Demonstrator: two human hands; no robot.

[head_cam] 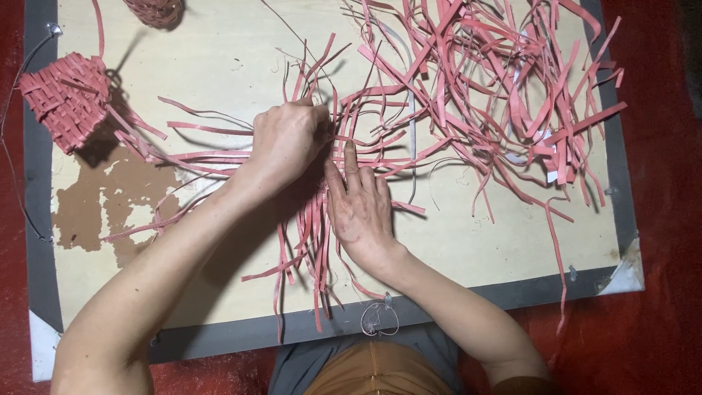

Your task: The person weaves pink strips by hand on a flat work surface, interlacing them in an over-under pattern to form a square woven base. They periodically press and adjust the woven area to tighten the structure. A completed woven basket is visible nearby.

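A flat weave of thin red strips [322, 190] lies at the middle of a pale wooden board [468, 249], its loose ends fanning out left, right and toward me. My left hand [285, 143] is curled over the top of the weave, fingers pinching strips near its upper edge. My right hand [360, 208] lies flat on the weave just below, fingers pointing away and pressing the strips down.
A large loose pile of red strips [497, 80] covers the board's upper right. A small woven red basket [67, 99] sits at the left edge, another woven piece [153, 11] at the top. A brown stain [95, 201] marks the board's left. Red floor surrounds the board.
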